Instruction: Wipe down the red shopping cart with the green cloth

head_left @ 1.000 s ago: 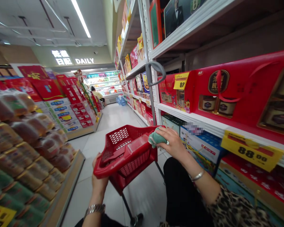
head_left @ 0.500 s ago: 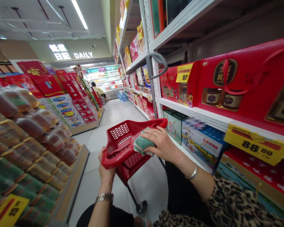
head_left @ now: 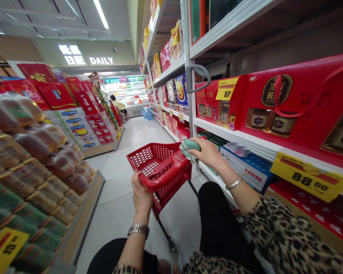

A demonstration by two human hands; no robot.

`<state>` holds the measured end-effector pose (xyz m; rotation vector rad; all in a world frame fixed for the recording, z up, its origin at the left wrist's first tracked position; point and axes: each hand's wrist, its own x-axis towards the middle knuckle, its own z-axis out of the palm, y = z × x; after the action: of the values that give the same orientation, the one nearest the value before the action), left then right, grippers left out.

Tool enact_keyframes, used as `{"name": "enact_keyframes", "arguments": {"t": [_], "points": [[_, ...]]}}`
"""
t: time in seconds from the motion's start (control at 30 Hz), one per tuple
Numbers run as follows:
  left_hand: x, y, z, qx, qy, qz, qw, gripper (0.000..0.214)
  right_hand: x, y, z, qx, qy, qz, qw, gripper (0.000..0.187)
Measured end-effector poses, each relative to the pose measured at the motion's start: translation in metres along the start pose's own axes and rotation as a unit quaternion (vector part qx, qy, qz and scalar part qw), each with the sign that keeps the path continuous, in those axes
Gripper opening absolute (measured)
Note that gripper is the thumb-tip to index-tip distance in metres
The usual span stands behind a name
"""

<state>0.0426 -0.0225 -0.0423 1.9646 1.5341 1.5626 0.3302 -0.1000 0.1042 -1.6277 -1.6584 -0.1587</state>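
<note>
From where I stand, the cloth (head_left: pixel 188 149) lies bunched on the right end of the basket's (head_left: pixel 164 177) rim, under the right hand (head_left: pixel 208 151). Fingers and thumb pinch it, though some fingertips are hidden. The left hand (head_left: pixel 142 193) curls its fingers over the rim's left corner. The cloth looks soft and light, best held in a wad; the basket seems stiff, smooth, perhaps slippery, and likely to roll, so a rim corner is the sensible hold. Right of the basket, a red box (head_left: pixel 311 114) shows jars (head_left: pixel 282 125) inside.
</note>
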Motion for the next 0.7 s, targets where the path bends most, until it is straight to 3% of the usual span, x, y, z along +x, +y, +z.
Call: {"name": "enact_keyframes", "arguments": {"t": [0.23,0.5,0.7], "points": [[-0.001,-0.003,0.000,0.010,0.005,0.018,1.000,0.062,-0.016,-0.031,0.010,0.042,-0.014,-0.097,0.994,0.041],[-0.005,-0.010,-0.003,0.005,0.011,0.031,0.999,0.068,-0.049,-0.088,0.035,0.116,-0.019,-0.195,0.974,0.045],[0.000,-0.025,-0.002,-0.042,0.046,0.125,0.990,0.062,-0.068,-0.112,0.055,0.026,0.013,-0.300,0.954,0.039]]}}
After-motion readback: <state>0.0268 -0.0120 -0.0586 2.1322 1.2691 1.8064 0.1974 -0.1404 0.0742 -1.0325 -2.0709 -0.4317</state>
